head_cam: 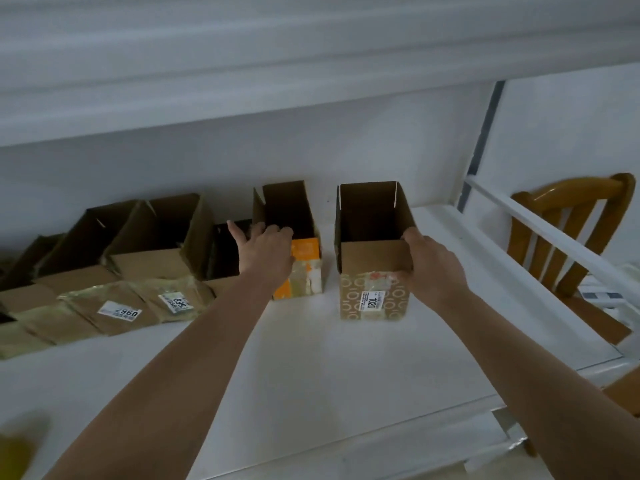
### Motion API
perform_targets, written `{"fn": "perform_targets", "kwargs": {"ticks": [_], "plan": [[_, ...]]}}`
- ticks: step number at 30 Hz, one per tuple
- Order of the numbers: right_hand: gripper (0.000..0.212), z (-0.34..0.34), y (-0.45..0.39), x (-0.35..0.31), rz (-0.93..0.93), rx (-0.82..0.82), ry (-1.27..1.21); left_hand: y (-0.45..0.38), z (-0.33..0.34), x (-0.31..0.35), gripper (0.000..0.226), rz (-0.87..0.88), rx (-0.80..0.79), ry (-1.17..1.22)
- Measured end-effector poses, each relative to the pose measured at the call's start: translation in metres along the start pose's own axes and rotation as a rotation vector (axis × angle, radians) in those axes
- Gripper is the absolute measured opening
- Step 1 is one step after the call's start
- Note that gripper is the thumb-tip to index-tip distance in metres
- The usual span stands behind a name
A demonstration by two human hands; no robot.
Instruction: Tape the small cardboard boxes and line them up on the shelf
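A row of small open cardboard boxes stands along the back of the white shelf [311, 368]. My left hand [266, 247] grips the near rim of the orange-fronted box [304, 268], fingers curled over its edge, thumb out to the left. My right hand [429, 265] holds the right front corner of the patterned brown box [372, 268] labelled 1020, which stands apart at the right end. Both boxes have their top flaps up. Further left stand more brown boxes, two of them labelled 899 [176, 303] and 2960 [119, 311].
An upper shelf board [242, 91] hangs low over the boxes. A white rail [554, 237] borders the shelf's right side, with a wooden chair [571, 237] beyond it. A blurred yellow object [14, 452] sits at the bottom left corner.
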State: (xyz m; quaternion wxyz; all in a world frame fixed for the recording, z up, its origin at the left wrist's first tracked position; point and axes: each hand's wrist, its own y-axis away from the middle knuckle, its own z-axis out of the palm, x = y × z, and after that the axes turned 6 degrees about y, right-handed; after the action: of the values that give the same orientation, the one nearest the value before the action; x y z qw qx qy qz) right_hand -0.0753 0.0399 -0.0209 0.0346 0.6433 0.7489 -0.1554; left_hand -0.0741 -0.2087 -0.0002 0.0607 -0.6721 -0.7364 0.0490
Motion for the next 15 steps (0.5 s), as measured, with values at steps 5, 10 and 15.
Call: {"fn": "perform_targets", "kwargs": {"ticks": [5, 10, 15], "plan": [[0.029, 0.011, -0.031, -0.013, 0.006, 0.069, -0.061, 0.002, 0.012, -0.015, 0.026, -0.003, 0.108, -0.034], [0.033, 0.016, -0.055, -0.028, 0.014, 0.055, -0.108, 0.002, 0.011, -0.017, 0.028, 0.009, 0.12, -0.065], [0.048, 0.02, -0.069, -0.036, 0.005, 0.039, -0.09, 0.0, 0.009, -0.021, 0.027, 0.012, 0.108, -0.045]]}}
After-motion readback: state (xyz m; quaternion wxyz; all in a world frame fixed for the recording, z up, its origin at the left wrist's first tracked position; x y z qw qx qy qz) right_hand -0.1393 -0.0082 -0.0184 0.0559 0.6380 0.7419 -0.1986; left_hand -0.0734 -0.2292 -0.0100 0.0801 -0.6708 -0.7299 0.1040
